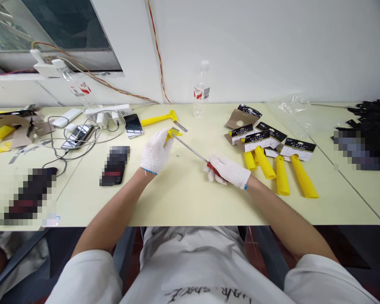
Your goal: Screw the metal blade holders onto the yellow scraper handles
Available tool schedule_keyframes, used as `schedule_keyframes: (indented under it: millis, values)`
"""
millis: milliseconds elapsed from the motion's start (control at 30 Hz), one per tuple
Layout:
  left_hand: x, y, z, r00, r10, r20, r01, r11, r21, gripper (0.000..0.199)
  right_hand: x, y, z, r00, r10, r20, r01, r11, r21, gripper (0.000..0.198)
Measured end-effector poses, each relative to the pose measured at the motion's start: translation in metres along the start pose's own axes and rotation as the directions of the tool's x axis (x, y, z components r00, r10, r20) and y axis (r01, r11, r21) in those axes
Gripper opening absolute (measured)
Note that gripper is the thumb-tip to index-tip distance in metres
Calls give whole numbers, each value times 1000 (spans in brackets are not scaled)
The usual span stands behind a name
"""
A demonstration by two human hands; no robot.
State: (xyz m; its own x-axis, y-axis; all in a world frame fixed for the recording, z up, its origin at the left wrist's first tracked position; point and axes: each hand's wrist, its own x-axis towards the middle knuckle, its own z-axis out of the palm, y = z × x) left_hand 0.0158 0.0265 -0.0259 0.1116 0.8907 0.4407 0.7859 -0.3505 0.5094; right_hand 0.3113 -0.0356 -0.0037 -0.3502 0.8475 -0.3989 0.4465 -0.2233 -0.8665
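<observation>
My left hand (156,151), in a white knit glove, is closed on a small yellow plastic scraper piece (174,132); the rest of that piece is hidden by the fingers. My gloved right hand (229,171) grips the red handle of a screwdriver (194,153). Its long metal shaft slants up to the left, and the tip meets the yellow piece, though I cannot tell whether it sits in a screw. Just beyond my left hand lies a yellow scraper (156,120) with a long handle. Beside its head rests a flat metal blade (181,126).
Several yellow scrapers with black-and-white cards (281,175) lie at right, near a clear plastic bag (293,114) and a black heap (373,118). A plastic bottle (201,95) stands behind. Phones (134,126), cables and a power strip (109,110) occupy the left.
</observation>
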Motion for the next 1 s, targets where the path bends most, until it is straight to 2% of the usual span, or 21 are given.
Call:
schedule_keyframes:
  millis: [67,167,267,367,500,567,667,733,867,1000]
  values:
    - [0,0,0,1000,-1,3,1,1000,-6,31,-1,-2,0,1000,4,-23,-4,1000,4,49]
    - [-1,0,0,1000,5,-1,-5,1000,0,31,-2,-5,-1,994,19,-111,-31,994,-106,37]
    - [-1,1,0,1000,8,8,-8,1000,3,30,-2,-5,-1,998,28,-63,-33,996,-87,38]
    - [-1,2,1,1000,1,29,0,1000,-15,30,-1,-3,-1,1000,16,-12,-15,1000,15,52]
    - [-1,0,1,1000,3,21,-3,1000,-21,29,1,2,-2,992,1,-123,-13,995,-100,40]
    - [-1,-2,2,1000,9,15,-9,1000,-29,27,1,3,-2,995,6,-95,-16,994,-109,41]
    - [0,-3,3,1000,5,25,-4,998,-61,24,1,4,-3,1000,-5,15,5,1000,1,52]
    - [0,-2,4,999,4,39,0,996,-93,22,1,4,-4,1000,-16,-4,16,1000,6,53]
    - [1,5,2,997,19,77,-8,989,-146,27,1,5,-4,996,-16,-90,4,991,-133,51]
    - [-1,12,0,997,3,77,6,992,-125,39,0,3,-4,1000,-14,1,14,1000,22,58]
